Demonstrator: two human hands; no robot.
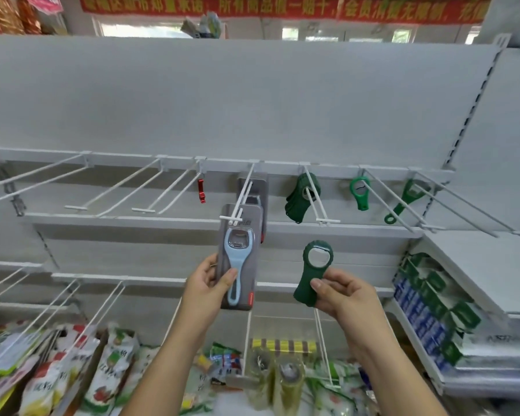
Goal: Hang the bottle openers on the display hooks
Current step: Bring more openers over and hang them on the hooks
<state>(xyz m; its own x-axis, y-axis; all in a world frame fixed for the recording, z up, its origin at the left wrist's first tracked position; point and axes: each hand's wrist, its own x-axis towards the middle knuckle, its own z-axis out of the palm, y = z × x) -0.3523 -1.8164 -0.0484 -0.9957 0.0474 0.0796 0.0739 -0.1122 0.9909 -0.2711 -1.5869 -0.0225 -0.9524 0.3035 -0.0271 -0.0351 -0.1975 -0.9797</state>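
Observation:
My left hand (206,285) grips a grey card pack (248,256) holding a light blue bottle opener (237,250). The pack's top sits at the tip of a white double hook (243,193), where another grey pack (254,187) hangs further back. My right hand (339,294) pinches the lower end of a dark green bottle opener (311,274), held upright below the hooks. On the hook to the right hang several dark green openers (297,199). A bright green opener (360,190), another green one (401,202) and a small red opener (201,190) hang on other hooks.
Several bare white hooks (117,190) jut from the rail at the left and far right (463,205). Below are a lower hook row (57,301), packed food bags (108,367), tape rolls (282,373) and blue-green boxes (427,310) on the right shelf.

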